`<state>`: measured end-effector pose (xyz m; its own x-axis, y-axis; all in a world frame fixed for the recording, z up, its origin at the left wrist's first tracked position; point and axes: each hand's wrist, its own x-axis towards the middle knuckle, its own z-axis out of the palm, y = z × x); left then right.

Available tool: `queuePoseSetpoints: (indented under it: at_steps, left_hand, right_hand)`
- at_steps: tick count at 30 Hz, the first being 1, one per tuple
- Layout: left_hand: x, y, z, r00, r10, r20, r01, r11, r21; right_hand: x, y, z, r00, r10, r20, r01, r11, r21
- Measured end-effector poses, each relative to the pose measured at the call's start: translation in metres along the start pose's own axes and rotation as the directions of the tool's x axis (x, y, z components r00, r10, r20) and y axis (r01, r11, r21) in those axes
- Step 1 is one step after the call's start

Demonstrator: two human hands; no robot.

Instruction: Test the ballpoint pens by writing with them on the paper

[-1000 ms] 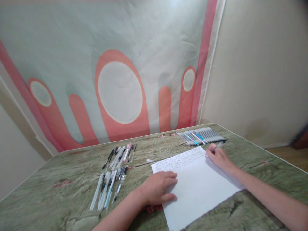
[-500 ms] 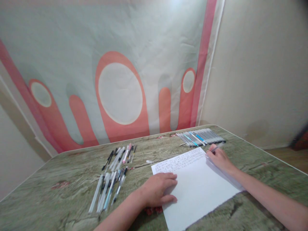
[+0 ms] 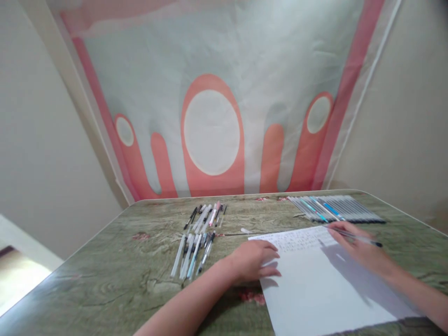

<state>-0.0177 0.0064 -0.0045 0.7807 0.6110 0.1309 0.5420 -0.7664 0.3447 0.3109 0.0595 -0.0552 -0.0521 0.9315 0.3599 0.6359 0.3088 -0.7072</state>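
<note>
A white sheet of paper (image 3: 315,289) lies on the table, with several lines of small handwriting across its top part. My left hand (image 3: 257,261) rests over the paper's left edge, fingers apart and nothing in them. Near the top right of the sheet, my right hand (image 3: 357,242) pinches a clear-barrelled pen (image 3: 366,240) with a black end. The pen leans back over the hand, its tip close to the paper's top edge; whether it touches cannot be told. A shadow of the hand and pen falls on the sheet.
Two groups of loose pens, one behind (image 3: 205,218) and one nearer (image 3: 192,255), lie left of the paper on the wood-patterned table (image 3: 115,275). A row of pens (image 3: 336,208) lines the back right. A small whitish piece (image 3: 246,230) sits behind the paper.
The view has turned left, so everything sits further right. The pen in my right hand has tipped from pointing up-right to slanting back down-right. My left hand stays at the paper's left edge.
</note>
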Motion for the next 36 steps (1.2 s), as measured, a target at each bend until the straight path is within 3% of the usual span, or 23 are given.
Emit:
queuePoseSetpoints:
  at_steps: [3, 7, 9, 12, 17, 22, 25, 27, 29, 31, 33, 36]
  left_hand:
    - [-0.008, -0.023, -0.018, 0.957, -0.279, -0.08, 0.287, 0.949, 0.132]
    - [-0.028, -0.058, -0.04, 0.794, -0.595, -0.124, 0.606, 0.757, 0.244]
    - [-0.036, -0.071, -0.045, 0.743, -0.658, -0.126, 0.666, 0.706, 0.24]
    - [-0.041, -0.08, -0.045, 0.706, -0.697, -0.128, 0.706, 0.676, 0.212]
    - [-0.034, -0.081, -0.035, 0.66, -0.742, -0.118, 0.747, 0.632, 0.204]
    - [-0.031, -0.081, -0.027, 0.653, -0.747, -0.125, 0.754, 0.626, 0.201]
    - [-0.029, -0.081, -0.024, 0.672, -0.716, -0.188, 0.74, 0.66, 0.128]
    - [-0.025, -0.082, -0.022, 0.699, -0.664, -0.265, 0.683, 0.73, -0.027]
    - [-0.019, -0.082, -0.019, 0.708, -0.634, -0.31, 0.568, 0.773, -0.283]
    - [-0.013, -0.081, -0.014, 0.696, -0.655, -0.294, 0.426, 0.706, -0.566]
    - [-0.007, -0.079, -0.008, 0.675, -0.697, -0.242, 0.293, 0.553, -0.78]
    - [0.0, -0.073, 0.003, 0.653, -0.743, -0.146, 0.126, 0.297, -0.947]
  right_hand:
    - [0.001, -0.038, 0.013, 0.987, -0.009, 0.162, -0.004, 0.997, 0.076]
    - [0.004, -0.095, 0.046, 0.954, -0.052, 0.295, -0.018, 0.973, 0.23]
    - [0.005, -0.119, 0.068, 0.942, -0.096, 0.322, -0.005, 0.954, 0.3]
    - [0.005, -0.142, 0.102, 0.936, -0.184, 0.301, 0.075, 0.937, 0.341]
    - [-0.007, -0.149, 0.137, 0.93, -0.253, 0.267, 0.119, 0.894, 0.432]
    - [-0.012, -0.14, 0.144, 0.955, -0.183, 0.235, 0.049, 0.875, 0.481]
    - [-0.01, -0.137, 0.142, 0.969, -0.149, 0.197, 0.029, 0.86, 0.509]
    - [-0.009, -0.136, 0.141, 0.976, -0.14, 0.169, 0.033, 0.855, 0.517]
    - [-0.008, -0.136, 0.139, 0.98, -0.142, 0.14, 0.051, 0.859, 0.51]
    - [-0.008, -0.136, 0.138, 0.983, -0.151, 0.109, 0.078, 0.865, 0.495]
    - [-0.009, -0.136, 0.137, 0.982, -0.17, 0.081, 0.111, 0.869, 0.482]
    - [-0.011, -0.137, 0.136, 0.975, -0.218, 0.031, 0.178, 0.863, 0.472]
